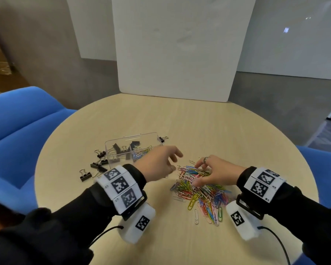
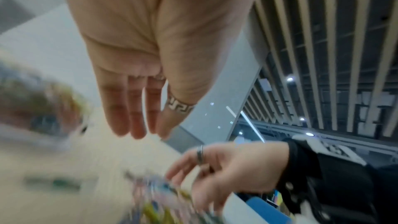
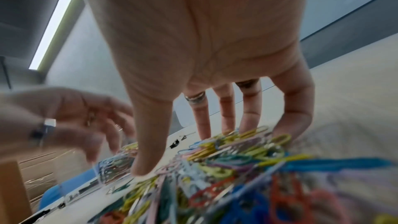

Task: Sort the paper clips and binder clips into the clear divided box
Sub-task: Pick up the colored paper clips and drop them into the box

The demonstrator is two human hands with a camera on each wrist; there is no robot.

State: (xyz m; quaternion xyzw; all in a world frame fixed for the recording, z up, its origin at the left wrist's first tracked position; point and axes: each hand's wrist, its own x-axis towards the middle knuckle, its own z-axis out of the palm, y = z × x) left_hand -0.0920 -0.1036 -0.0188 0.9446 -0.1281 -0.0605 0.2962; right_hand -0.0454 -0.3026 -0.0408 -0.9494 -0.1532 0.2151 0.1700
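A clear divided box (image 1: 111,148) sits left of centre on the round table; its left compartment holds black binder clips and its right one coloured paper clips. More binder clips (image 1: 96,165) lie loose left of the box, and one (image 1: 163,139) is at its far right corner. A pile of coloured paper clips (image 1: 203,194) lies in front of me. My left hand (image 1: 175,162) hovers between box and pile, fingers (image 2: 133,108) straight, holding nothing. My right hand (image 1: 201,174) has its fingers (image 3: 295,108) spread, with the tips touching the top of the pile (image 3: 226,168).
A white board (image 1: 176,54) stands upright at the table's far edge. Blue seats (image 1: 17,131) flank the table on the left and right. Bare tabletop (image 1: 199,121) stretches behind the box and pile, and also near the front edge.
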